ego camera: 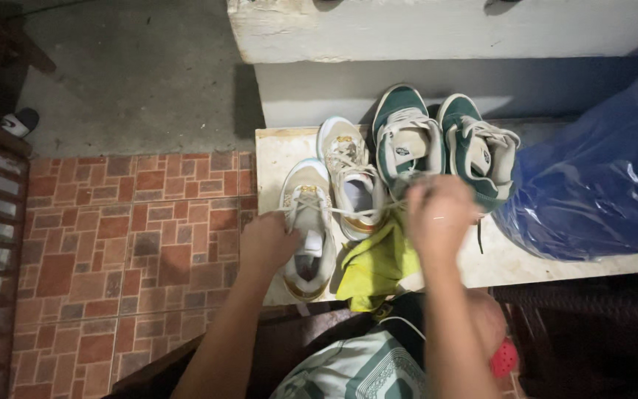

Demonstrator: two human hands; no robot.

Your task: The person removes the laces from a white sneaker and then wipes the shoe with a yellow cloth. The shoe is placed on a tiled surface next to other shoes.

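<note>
The left hand [269, 240] grips the cream shoe [309, 225] at frame centre while the right hand [438, 214] pinches its taut lace [348, 212]; overpulling risks dragging the shoe off the desk [278, 151].

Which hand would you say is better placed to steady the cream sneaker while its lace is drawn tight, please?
Probably the left hand: it rests against the side of the nearest cream sneaker. The right hand is off to the side, pulling the lace taut, in front of the green sneakers.

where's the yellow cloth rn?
Head view, lower centre: the yellow cloth lies on the pale ledge, below the right hand and right of the cream shoe.
</note>
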